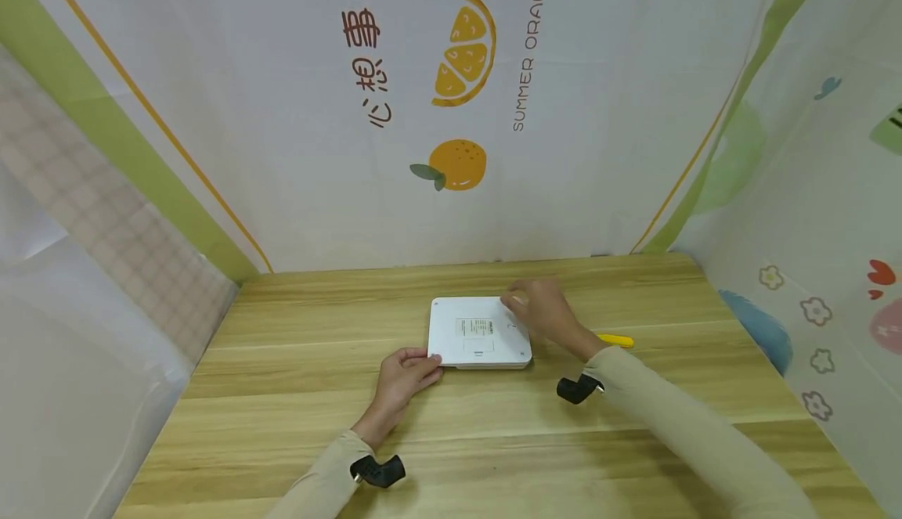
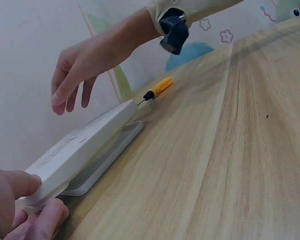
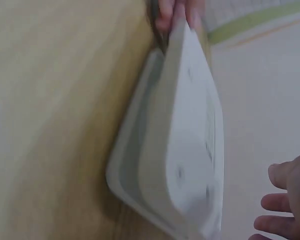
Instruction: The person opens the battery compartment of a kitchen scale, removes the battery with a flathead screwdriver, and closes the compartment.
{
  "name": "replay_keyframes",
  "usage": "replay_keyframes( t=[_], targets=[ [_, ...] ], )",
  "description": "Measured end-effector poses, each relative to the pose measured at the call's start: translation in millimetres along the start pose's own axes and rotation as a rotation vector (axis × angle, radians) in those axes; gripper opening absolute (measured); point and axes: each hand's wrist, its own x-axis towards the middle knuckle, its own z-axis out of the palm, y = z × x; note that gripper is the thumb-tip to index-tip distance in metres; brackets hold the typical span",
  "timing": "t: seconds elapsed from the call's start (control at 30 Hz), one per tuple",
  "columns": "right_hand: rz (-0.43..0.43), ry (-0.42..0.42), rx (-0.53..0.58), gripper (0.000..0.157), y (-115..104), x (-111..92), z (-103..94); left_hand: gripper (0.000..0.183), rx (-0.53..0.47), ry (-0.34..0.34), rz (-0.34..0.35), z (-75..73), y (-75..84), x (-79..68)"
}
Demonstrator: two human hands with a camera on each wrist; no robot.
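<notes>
A flat white square device (image 1: 458,347) lies on the table with its label and screw holes facing up. In the left wrist view its thick white body (image 2: 85,140) slants over a thinner plate (image 2: 97,170) beneath it. My left hand (image 1: 402,382) pinches the near left corner, thumb on top and fingers underneath. Over the far right part of the device is my right hand (image 1: 543,309), its fingers loosely bent and holding nothing; the left wrist view shows it raised above the surface. A screwdriver (image 2: 160,89) with a yellow handle and black collar lies just beyond the device.
The wood-grain table (image 1: 296,425) reaches back to a white curtain (image 1: 585,190) printed with oranges. Another patterned sheet (image 1: 810,268) hangs along the right side. A black camera mount (image 1: 579,388) sits on the right wrist.
</notes>
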Motion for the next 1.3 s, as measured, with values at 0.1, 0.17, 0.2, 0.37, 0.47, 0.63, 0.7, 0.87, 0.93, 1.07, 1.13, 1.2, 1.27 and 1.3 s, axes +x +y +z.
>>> replay_keyframes(
  t=[0.1,0.17,0.2,0.37,0.47,0.63,0.7,0.87,0.93,1.07,1.13,1.2,1.27,1.3],
  targets=[
    [-0.049,-0.028,-0.025,0.039,-13,-11,6.4,0.040,0.016,-0.008,0.022,-0.8,-0.4,-0.7],
    [-0.078,-0.058,-0.030,0.045,-19,-20,11.1,0.042,0.023,-0.014,0.033,-0.8,-0.2,-1.4],
    [-0.093,-0.064,-0.041,0.047,-22,-24,13.7,0.042,0.027,-0.015,0.038,-0.7,-0.3,-1.4],
    [-0.103,-0.083,-0.056,0.052,-27,-39,27.9,0.038,0.030,-0.006,0.048,0.8,-1.3,0.1],
    [-0.084,-0.086,-0.071,0.050,-32,-45,32.5,0.037,0.023,-0.008,0.048,0.9,-2.3,0.7],
    [-0.071,-0.122,-0.110,0.048,-41,-47,31.5,0.038,0.022,-0.011,0.053,0.3,-3.7,0.2],
    [-0.073,-0.134,-0.132,0.046,-44,-46,31.7,0.038,0.022,-0.013,0.059,0.0,-4.0,-0.2],
    [-0.110,-0.139,-0.193,0.041,-47,-42,31.0,0.037,0.026,-0.019,0.070,0.0,-3.4,0.1],
    [-0.143,-0.148,-0.215,0.038,-47,-41,30.4,0.037,0.029,-0.020,0.068,0.0,-2.8,0.3],
    [-0.242,-0.163,-0.257,0.029,-46,-41,30.4,0.037,0.034,-0.020,0.060,-0.3,-2.5,1.3],
    [-0.304,-0.141,-0.279,0.024,-45,-43,32.6,0.036,0.034,-0.021,0.058,-0.6,-2.6,2.0],
    [-0.353,-0.107,-0.278,0.019,-44,-45,35.2,0.036,0.033,-0.021,0.059,-0.8,-2.8,2.7],
    [-0.401,-0.061,-0.277,0.013,-44,-47,37.5,0.036,0.030,-0.019,0.055,-0.9,-2.9,3.1],
    [-0.422,-0.036,-0.283,0.010,-45,-48,38.4,0.036,0.028,-0.018,0.052,-0.9,-2.9,3.2]
  ],
)
